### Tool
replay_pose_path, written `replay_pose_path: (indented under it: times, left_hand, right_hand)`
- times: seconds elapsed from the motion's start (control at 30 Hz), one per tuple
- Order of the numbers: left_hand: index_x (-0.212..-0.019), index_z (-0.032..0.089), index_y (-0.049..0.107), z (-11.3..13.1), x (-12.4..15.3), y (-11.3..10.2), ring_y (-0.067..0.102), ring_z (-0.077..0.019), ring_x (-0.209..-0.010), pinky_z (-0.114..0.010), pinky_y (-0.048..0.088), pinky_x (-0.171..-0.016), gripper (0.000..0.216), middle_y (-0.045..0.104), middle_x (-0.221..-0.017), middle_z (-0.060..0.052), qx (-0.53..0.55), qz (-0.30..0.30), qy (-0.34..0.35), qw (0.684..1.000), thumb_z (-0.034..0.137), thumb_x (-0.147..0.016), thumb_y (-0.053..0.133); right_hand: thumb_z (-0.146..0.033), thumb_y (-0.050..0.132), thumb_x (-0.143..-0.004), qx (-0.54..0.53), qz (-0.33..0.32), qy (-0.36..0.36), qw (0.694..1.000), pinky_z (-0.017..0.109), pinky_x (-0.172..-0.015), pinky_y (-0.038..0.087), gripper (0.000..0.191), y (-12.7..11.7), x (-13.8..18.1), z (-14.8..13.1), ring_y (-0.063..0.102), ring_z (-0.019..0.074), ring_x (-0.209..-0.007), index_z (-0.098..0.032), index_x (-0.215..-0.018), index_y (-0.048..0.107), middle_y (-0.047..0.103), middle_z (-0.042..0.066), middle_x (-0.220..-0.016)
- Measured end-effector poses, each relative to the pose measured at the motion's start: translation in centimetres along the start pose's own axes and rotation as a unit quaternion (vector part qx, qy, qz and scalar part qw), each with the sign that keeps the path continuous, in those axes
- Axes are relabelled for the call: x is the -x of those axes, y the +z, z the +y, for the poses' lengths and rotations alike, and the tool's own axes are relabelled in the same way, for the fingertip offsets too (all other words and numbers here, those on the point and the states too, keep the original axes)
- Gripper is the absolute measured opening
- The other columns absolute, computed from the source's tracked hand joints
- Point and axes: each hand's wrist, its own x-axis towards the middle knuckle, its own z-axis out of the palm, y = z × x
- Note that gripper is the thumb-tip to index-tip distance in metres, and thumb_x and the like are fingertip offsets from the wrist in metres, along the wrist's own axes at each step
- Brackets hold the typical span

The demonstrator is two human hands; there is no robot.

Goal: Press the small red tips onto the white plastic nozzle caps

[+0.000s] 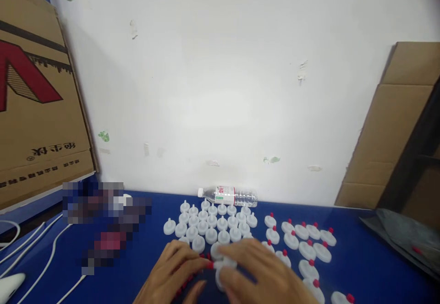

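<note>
My left hand is bent, with a fingertip against a small red cap; its thumb is lower down. My right hand, blurred by motion, holds a white round lid with a nozzle on its side. The red cap meets the end of that nozzle. Loose red caps lie under my left hand, partly hidden. Beyond my hands stand several rows of white nozzle lids without red caps. To the right, several white lids with red tips are spread out.
A plastic bottle lies along the wall behind the lids. White cables and a blurred-out patch are on the left of the blue table. Cardboard rises at left; a grey bag lies at right.
</note>
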Motion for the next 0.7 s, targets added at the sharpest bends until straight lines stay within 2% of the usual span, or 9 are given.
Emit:
replay_pose_path:
  times: [0.07,0.17,0.33,0.4,0.57,0.7]
  left_hand:
    - [-0.120,0.023,0.063,-0.3,-0.1,0.1,0.062,-0.0190,-0.095,-0.025,0.056,-0.083,0.023,0.068,-0.103,-0.005,-0.042,-0.005,-0.002,0.999,0.016,-0.099,0.054]
    - [-0.113,0.024,0.067,-0.5,0.1,0.3,0.062,-0.0219,-0.099,-0.028,0.058,-0.085,0.021,0.067,-0.108,-0.007,-0.116,-0.028,-0.042,0.992,0.018,-0.096,0.055]
    - [-0.112,0.025,0.068,-0.5,1.0,1.4,0.060,-0.0261,-0.105,-0.035,0.058,-0.090,0.025,0.063,-0.117,-0.007,-0.204,-0.055,-0.068,0.975,0.016,-0.090,0.060]
    - [-0.111,0.025,0.069,-0.6,1.3,1.7,0.060,-0.0258,-0.105,-0.033,0.058,-0.088,0.024,0.063,-0.117,-0.007,-0.212,-0.049,-0.056,0.975,0.016,-0.090,0.061]
    - [-0.104,0.024,0.069,-0.8,1.4,2.0,0.060,-0.0245,-0.104,-0.033,0.057,-0.090,0.017,0.063,-0.116,-0.006,-0.193,-0.041,-0.045,0.979,0.015,-0.091,0.063]
    - [-0.102,0.024,0.068,-0.8,1.5,2.3,0.057,-0.0270,-0.109,-0.037,0.055,-0.092,0.023,0.062,-0.118,-0.006,-0.211,-0.081,-0.051,0.973,0.007,-0.087,0.063]
  right_hand:
    - [-0.013,0.051,-0.098,0.013,-0.030,0.053,0.998,0.034,-0.085,0.062,0.020,-1.5,0.2,1.6,0.073,0.0202,-0.097,-0.020,-0.111,0.064,0.074,0.009,-0.109]
    - [-0.016,0.045,-0.101,0.030,-0.075,0.151,0.985,0.037,-0.084,0.061,0.023,-2.3,1.4,4.3,0.071,0.0226,-0.102,-0.021,-0.119,0.059,0.068,0.011,-0.117]
    - [-0.014,0.036,-0.102,0.059,-0.134,0.233,0.961,0.035,-0.069,0.058,0.030,-2.9,3.3,7.3,0.069,0.0187,-0.079,-0.024,-0.115,0.061,0.064,0.007,-0.113]
    - [-0.014,0.037,-0.101,0.062,-0.145,0.244,0.957,0.035,-0.071,0.058,0.032,-3.1,3.6,7.7,0.069,0.0189,-0.081,-0.024,-0.117,0.062,0.064,0.007,-0.115]
    - [-0.013,0.042,-0.101,0.074,-0.159,0.231,0.957,0.042,-0.091,0.056,0.034,-2.5,4.0,8.1,0.066,0.0245,-0.110,-0.023,-0.125,0.063,0.065,0.009,-0.123]
    - [-0.009,0.044,-0.100,0.059,-0.186,0.195,0.961,0.046,-0.093,0.053,0.033,-2.0,3.9,8.2,0.064,0.0244,-0.107,-0.021,-0.122,0.067,0.070,0.008,-0.110]
